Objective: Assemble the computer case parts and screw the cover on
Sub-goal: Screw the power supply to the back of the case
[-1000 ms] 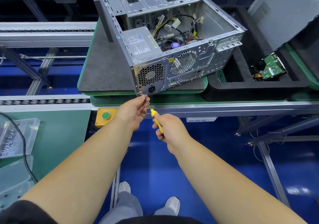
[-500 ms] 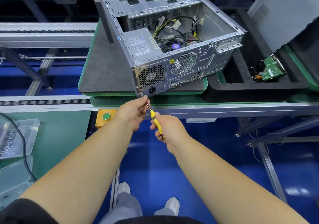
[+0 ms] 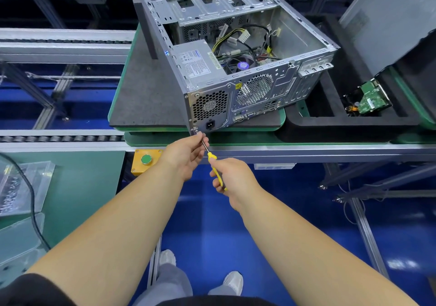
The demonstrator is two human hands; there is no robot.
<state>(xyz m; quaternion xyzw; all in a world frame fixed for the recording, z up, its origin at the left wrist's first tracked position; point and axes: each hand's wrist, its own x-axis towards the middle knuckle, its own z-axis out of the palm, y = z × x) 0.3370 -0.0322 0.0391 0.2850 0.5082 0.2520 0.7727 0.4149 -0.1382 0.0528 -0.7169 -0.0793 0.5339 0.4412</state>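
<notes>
An open silver computer case (image 3: pixel 238 53) lies on its side on a dark foam pad (image 3: pixel 141 98), its rear panel facing me and its inside with power supply, cables and fan showing. My right hand (image 3: pixel 232 178) grips the yellow handle of a screwdriver (image 3: pixel 213 161). The tip meets the lower left corner of the rear panel. My left hand (image 3: pixel 186 154) pinches the metal shaft close to that tip. A grey side cover (image 3: pixel 387 20) leans at the far right.
A black foam tray (image 3: pixel 325 121) right of the case holds a green circuit board (image 3: pixel 372 98). A yellow box with a green button (image 3: pixel 146 159) sits on the conveyor rail. Clear plastic bags (image 3: pixel 21 187) and a black cable lie on the green bench at left.
Both hands stay at the case's lower rear corner. The right hand has turned slightly on the handle; the view has shifted a little.
</notes>
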